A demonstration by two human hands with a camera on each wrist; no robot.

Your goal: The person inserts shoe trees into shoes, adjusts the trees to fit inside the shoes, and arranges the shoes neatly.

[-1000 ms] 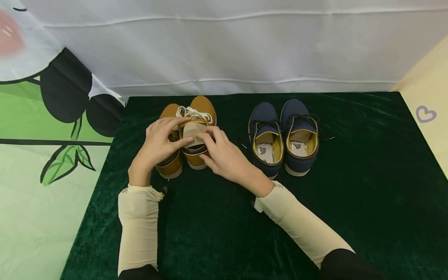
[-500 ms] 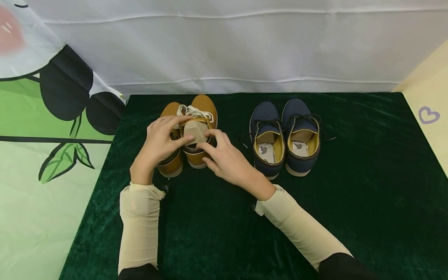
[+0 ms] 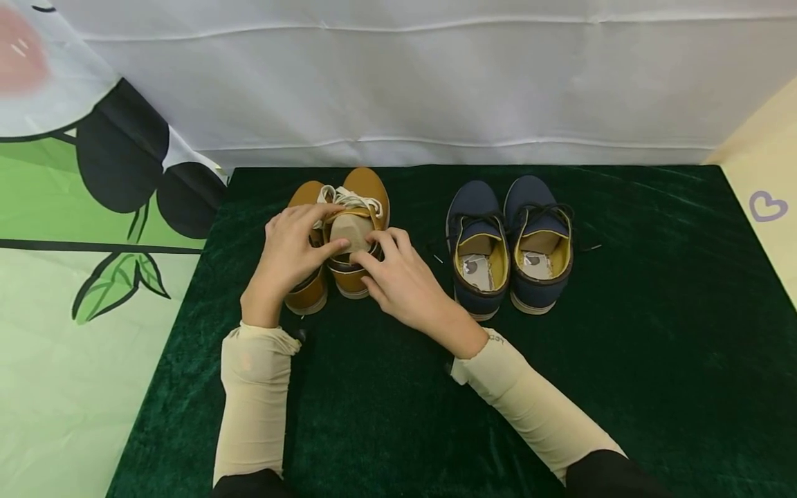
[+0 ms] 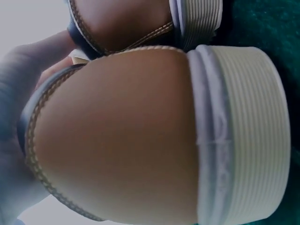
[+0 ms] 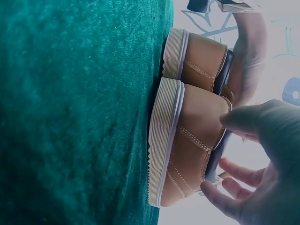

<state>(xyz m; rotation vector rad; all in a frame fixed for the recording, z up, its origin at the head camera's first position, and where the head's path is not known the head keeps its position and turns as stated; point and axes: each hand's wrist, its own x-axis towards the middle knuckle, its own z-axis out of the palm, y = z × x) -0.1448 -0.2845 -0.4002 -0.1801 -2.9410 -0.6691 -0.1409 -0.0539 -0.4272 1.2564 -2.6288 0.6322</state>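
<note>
A pair of brown lace-up shoes stands at the left, toes pointing away. My left hand [image 3: 286,242] reaches over the right one of the pair, the brown shoe [image 3: 369,185], and holds its beige tongue [image 3: 352,231] between spread fingers and thumb. From the other side, my right hand [image 3: 407,280] curls thumb and fingers at the tongue's lower edge and the shoe's collar. White laces [image 3: 353,199] lie over the front. Close up, the left wrist view shows the shoe's heel [image 4: 117,136]. Partly covered by my left hand is the other brown shoe [image 3: 305,299].
To the right stands a pair of navy shoes, the left navy shoe [image 3: 478,200] beside the right navy shoe [image 3: 531,192], with black laces. Dark green velvet [image 3: 386,401] covers the table. A white cloth [image 3: 436,90] hangs behind it.
The beige tongue shows rounder and fuller between my hands than a second ago. My right fingers have shifted slightly along its edge. The shoes stay in place.
</note>
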